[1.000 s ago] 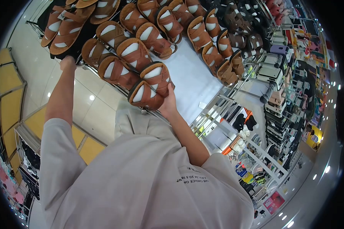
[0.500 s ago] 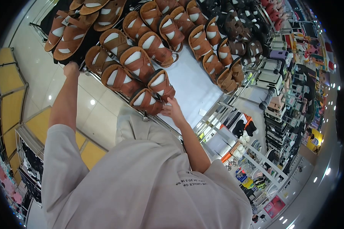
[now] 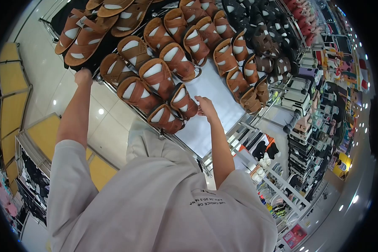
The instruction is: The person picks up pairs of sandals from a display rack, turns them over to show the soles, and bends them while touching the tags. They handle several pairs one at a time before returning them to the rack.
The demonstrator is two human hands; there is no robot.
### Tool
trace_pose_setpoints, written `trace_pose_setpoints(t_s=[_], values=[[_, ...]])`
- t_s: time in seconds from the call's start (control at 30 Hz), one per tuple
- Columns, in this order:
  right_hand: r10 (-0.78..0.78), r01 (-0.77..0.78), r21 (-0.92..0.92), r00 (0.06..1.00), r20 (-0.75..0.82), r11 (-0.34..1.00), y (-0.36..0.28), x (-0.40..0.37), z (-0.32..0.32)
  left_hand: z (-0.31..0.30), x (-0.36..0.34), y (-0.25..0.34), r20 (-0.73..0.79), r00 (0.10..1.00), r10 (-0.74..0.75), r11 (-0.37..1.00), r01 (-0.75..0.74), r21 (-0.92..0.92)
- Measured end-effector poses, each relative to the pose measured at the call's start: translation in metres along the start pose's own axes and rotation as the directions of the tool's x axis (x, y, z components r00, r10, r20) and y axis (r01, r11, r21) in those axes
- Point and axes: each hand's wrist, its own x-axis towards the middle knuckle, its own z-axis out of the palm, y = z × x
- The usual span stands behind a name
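Brown sandals with white filling (image 3: 156,77) stand in rows on a white-topped rack (image 3: 214,90). My right hand (image 3: 207,108) is over the white surface, just right of the nearest sandals (image 3: 184,102); its fingers are apart and nothing shows in them. My left hand (image 3: 83,77) is at the rack's left front edge, below a large brown sandal (image 3: 87,40); its fingers are hidden, so its grip cannot be made out.
Black sandals (image 3: 277,25) fill the rack's far right. Metal rails (image 3: 250,126) run along its right side. Further right are suitcases (image 3: 298,101) and shelves of shoes (image 3: 260,172). Yellow panels (image 3: 42,134) stand at left on the tiled floor.
My right hand has moved up and right, away from the front sandals, with its fingers now apart. The view has shifted slightly. My left hand stays at the rack's edge.
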Motion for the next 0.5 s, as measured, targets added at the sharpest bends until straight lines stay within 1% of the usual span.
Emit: trace_pose_setpoints(t_s=[0.07, 0.1, 0.17, 0.23, 0.33, 0.43, 0.5], values=[[-0.003, 0.003, 0.042, 1.000, -0.017, 0.999, 0.005, -0.002, 0.014, -0.015, -0.033, 0.023, -0.017, 0.993, -0.121, 0.985, 0.117, -0.125], [-0.002, 0.004, 0.065, 1.000, -0.028, 0.998, 0.009, -0.002, 0.019, -0.019, -0.044, 0.029, -0.024, 0.989, -0.147, 0.977, 0.142, -0.159], [-0.049, 0.056, 0.128, 0.997, -0.055, 0.990, 0.020, 0.002, 0.026, -0.024, -0.057, 0.038, -0.030, 0.980, -0.195, 0.956, 0.183, -0.228], [-0.083, 0.104, 0.209, 0.991, -0.109, 0.972, 0.027, 0.000, 0.032, -0.025, -0.059, 0.040, -0.026, 0.978, -0.206, 0.954, 0.195, -0.230], [-0.019, 0.046, 0.176, 0.988, -0.153, 0.983, 0.024, -0.011, 0.029, -0.025, -0.060, 0.041, -0.040, 0.975, -0.217, 0.952, 0.202, -0.231], [0.026, 0.007, 0.226, 0.989, -0.145, 0.974, 0.019, -0.018, 0.018, -0.021, -0.058, 0.040, -0.066, 0.972, -0.224, 0.950, 0.203, -0.236], [0.006, 0.032, 0.251, 0.989, -0.147, 0.967, 0.023, -0.009, 0.008, -0.020, -0.055, 0.038, -0.065, 0.976, -0.206, 0.956, 0.186, -0.227]])
